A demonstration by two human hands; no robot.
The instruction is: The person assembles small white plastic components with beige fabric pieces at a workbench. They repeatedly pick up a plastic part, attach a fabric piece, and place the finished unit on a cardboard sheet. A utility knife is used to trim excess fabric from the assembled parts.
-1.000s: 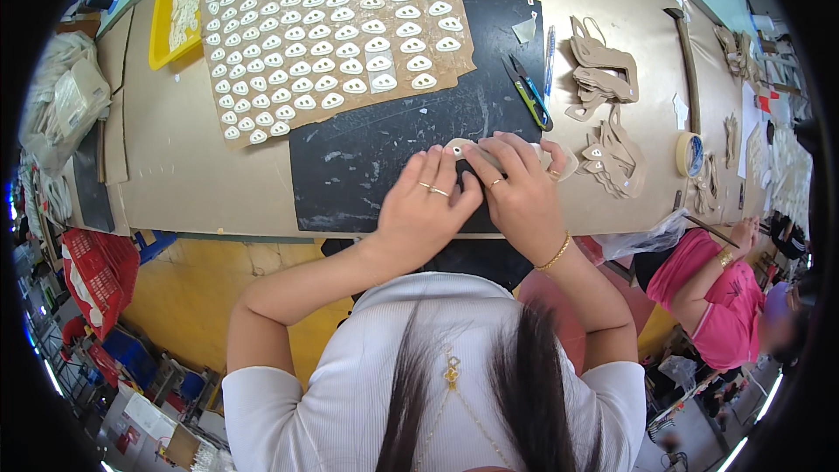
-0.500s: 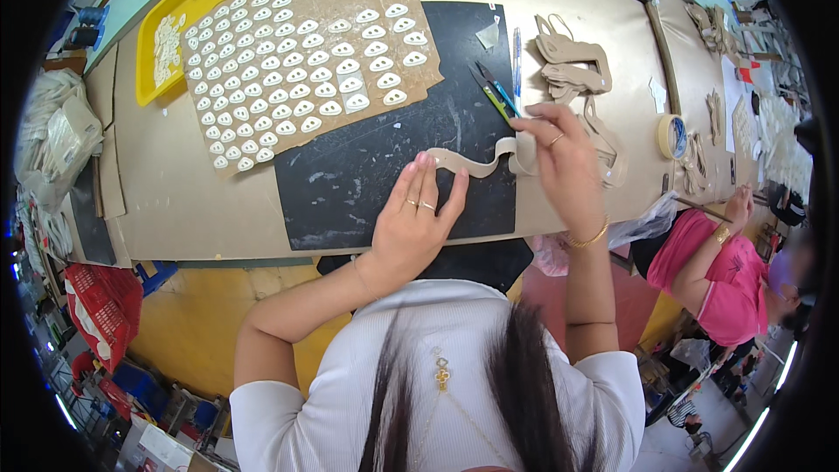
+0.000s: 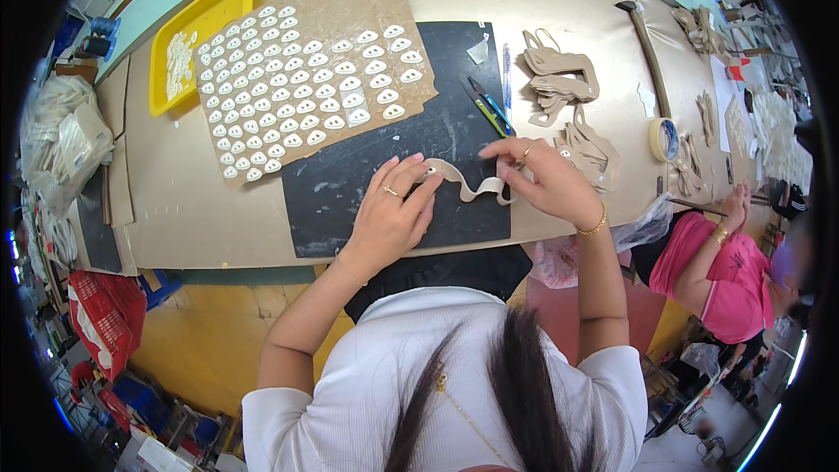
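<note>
A wavy beige strap (image 3: 465, 188) lies across a black cutting mat (image 3: 350, 210). My left hand (image 3: 389, 210) is closed on the strap's left end, and a small white piece (image 3: 431, 171) shows at its fingertips. My right hand (image 3: 555, 183) hovers over the strap's right end, thumb and forefinger bent and apart. Nothing shows between those two tips; the other fingers are hidden underneath. Just beyond lie thread snips (image 3: 487, 114) with green and blue handles. A brown sheet (image 3: 350, 0) carries rows of small white, rounded triangular pieces, its near corner overlapping the mat.
A yellow tray (image 3: 246, 0) of small white pieces stands far left. Beige cut-out straps (image 3: 559, 79) are piled to the right, with a tape roll (image 3: 662, 138) and a hammer (image 3: 651, 61) beyond. A pen (image 3: 507, 74) lies by the mat. A person in pink (image 3: 725, 271) works at right.
My right hand has come down from near the snips to the strap's right end, its thumb and forefinger now apart. My left fingers have curled in around the left end. The view has shifted slightly.
</note>
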